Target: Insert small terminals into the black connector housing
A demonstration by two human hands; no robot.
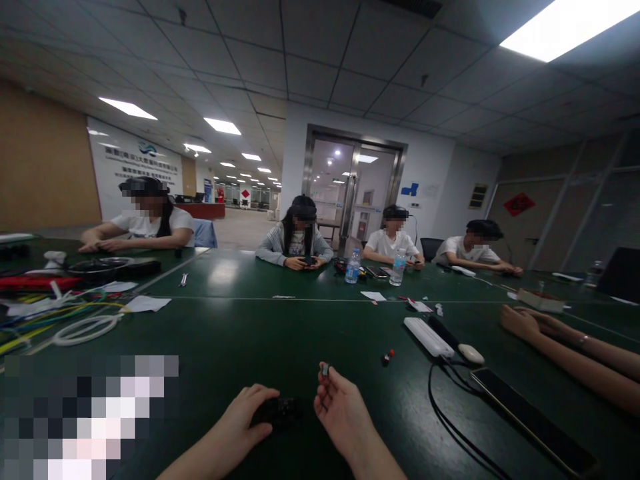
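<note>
My left hand (247, 415) is curled round the left end of a small dark block-like object (285, 409); its exact kind does not show against the dark green table (200, 347). Thumb and fingers lie on either side of it. To the right, my right hand (343, 410) is raised with its palm turned inward, pinching a tiny grey, metallic-looking piece (325, 369) between thumb and fingertip. Beyond that hand lies a small red-and-black part (388, 357).
On the right are a white power strip (428, 337), black cables (437, 417) and a dark phone (533, 420). Another person's forearms (565, 340) rest there. Coiled cable (86, 329) and wires lie at left. Water bottles (353, 267) and several seated people are across the table.
</note>
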